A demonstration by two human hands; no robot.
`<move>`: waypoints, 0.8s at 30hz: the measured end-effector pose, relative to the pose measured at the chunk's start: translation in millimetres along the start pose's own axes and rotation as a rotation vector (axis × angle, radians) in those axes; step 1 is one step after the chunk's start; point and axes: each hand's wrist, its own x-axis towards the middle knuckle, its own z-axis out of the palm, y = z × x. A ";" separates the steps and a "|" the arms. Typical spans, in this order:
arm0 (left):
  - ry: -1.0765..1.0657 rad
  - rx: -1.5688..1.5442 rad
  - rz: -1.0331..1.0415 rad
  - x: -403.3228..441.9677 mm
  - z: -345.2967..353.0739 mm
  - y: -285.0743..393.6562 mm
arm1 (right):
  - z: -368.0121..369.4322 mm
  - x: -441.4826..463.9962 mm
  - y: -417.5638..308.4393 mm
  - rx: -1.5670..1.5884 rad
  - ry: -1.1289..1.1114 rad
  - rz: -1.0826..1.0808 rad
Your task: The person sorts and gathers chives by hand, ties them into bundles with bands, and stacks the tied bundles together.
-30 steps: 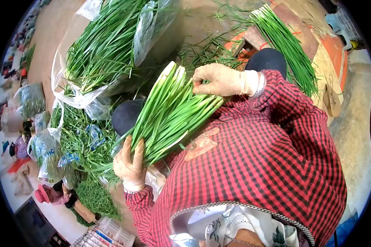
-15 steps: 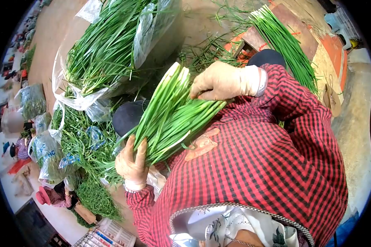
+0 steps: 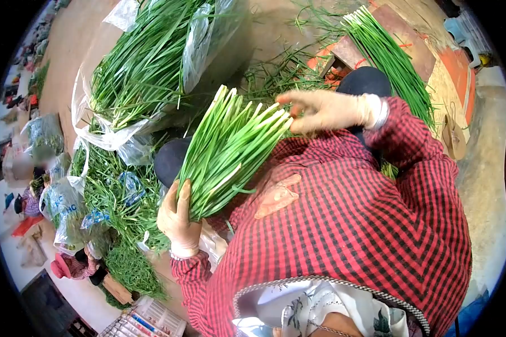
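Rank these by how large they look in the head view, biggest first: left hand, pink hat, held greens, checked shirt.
1. Checked shirt
2. Held greens
3. Left hand
4. Pink hat, though it is farther from the camera, so its true size is unsure

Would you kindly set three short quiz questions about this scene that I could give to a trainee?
1. Multiple choice: which grip holds the bunch of green stems by its lower end? A) left B) right
2. True or false: the large plastic bag at the upper left is empty.
3. Fill in: at the upper right, the second bunch has its pale ends toward the picture's ___ edge.

Key: 1. A, the left grip. 2. False; long greens show in it. 3. Top.
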 end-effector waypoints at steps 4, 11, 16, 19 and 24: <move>-0.046 -0.275 -0.134 3.2 2.3 2.8 | 1.7 6.9 -9.8 -0.018 0.017 -0.066; -0.243 -1.136 -0.559 11.9 -3.0 31.7 | -31.0 8.7 -38.9 0.170 0.142 -0.240; -0.319 -1.440 -0.830 -3.1 5.2 18.3 | -91.1 -4.6 -17.5 0.020 0.560 -0.108; -0.297 -1.524 -0.945 -1.1 0.8 15.7 | -102.7 1.5 26.2 -0.528 0.715 -0.193; -0.225 -1.580 -1.008 11.3 7.8 24.3 | -70.7 6.5 21.4 -0.328 0.403 -0.079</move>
